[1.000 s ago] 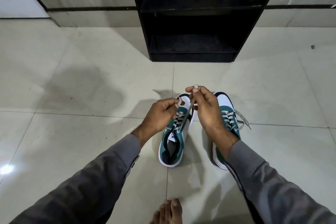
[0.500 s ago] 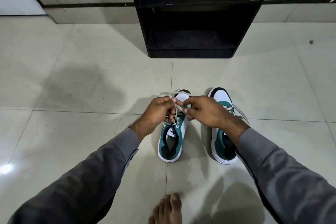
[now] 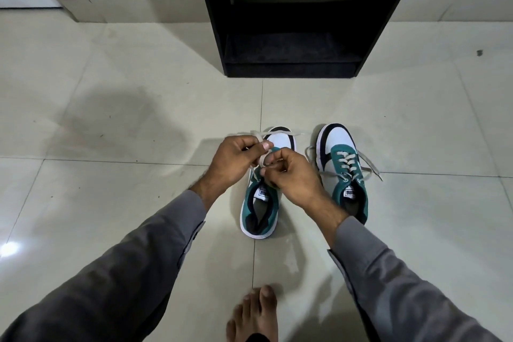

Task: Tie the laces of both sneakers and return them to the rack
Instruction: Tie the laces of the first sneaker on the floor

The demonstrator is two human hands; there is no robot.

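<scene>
Head view, listed near to far.

Bare foot (image 3: 254, 314): on the floor (image 3: 111, 108) at the lower edge.

Left sneaker (image 3: 262, 203): teal and white, heel toward the person, toe toward the rack; long axis runs straight away from the wearer.

Left hand (image 3: 236, 158) and right hand (image 3: 294, 178): both directly above that sneaker's tongue, almost touching. Each grip is pinched closed on the lace (image 3: 262, 159); a loop shows between them and a free end trails over the toe. Judged step: forming the bow.

Right sneaker (image 3: 344, 172): just beside the first, parallel, its lace ends (image 3: 370, 166) loose on the floor. It lies on the right hand's side, so that hand is nearer for the next tie.

Rack (image 3: 299, 16): black, open shelves, well beyond both toes.
</scene>
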